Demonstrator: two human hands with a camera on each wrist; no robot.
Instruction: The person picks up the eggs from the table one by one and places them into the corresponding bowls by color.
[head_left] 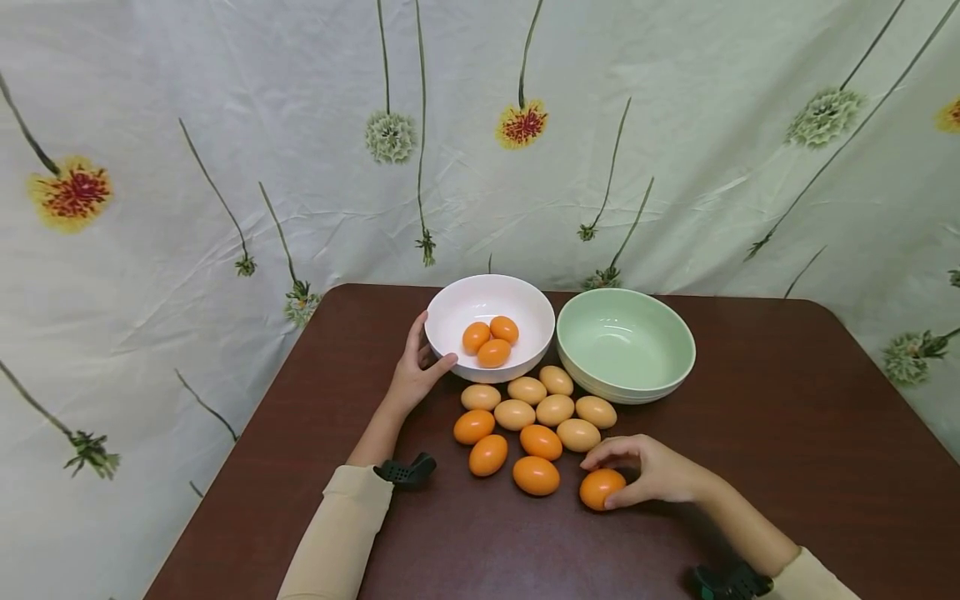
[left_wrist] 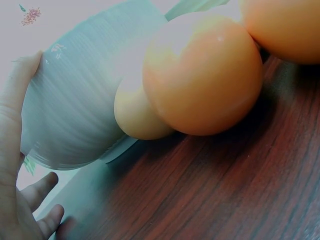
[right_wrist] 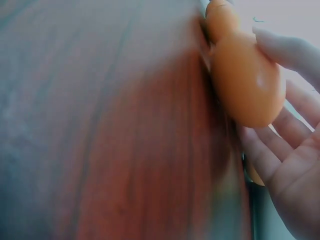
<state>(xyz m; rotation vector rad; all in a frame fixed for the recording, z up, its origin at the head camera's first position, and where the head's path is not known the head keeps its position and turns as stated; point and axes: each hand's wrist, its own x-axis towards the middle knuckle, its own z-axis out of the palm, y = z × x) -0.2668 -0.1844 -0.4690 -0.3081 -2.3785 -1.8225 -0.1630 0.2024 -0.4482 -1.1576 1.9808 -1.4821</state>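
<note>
My left hand (head_left: 415, 371) holds the left side of a white bowl (head_left: 536, 354), thumb at its near rim and fingers along its outer wall. Three orange eggs (head_left: 494, 353) lie inside that bowl. At the front right, my right hand (head_left: 660, 473) has its thumb and fingertips around a single orange egg (head_left: 602, 490); in the right wrist view the same egg (right_wrist: 247, 82) sits between thumb and fingers. Between the hands, several pale tan eggs (head_left: 555, 409) lie grouped below the bowls, with more orange eggs (head_left: 536, 476) along their near side.
A light green bowl (head_left: 626, 346) stands right beside the white one, with its inside bare. Everything rests on a dark brown table (head_left: 787, 417) with rounded far corners. Behind it hangs a pale cloth (head_left: 465, 192) printed with flowers.
</note>
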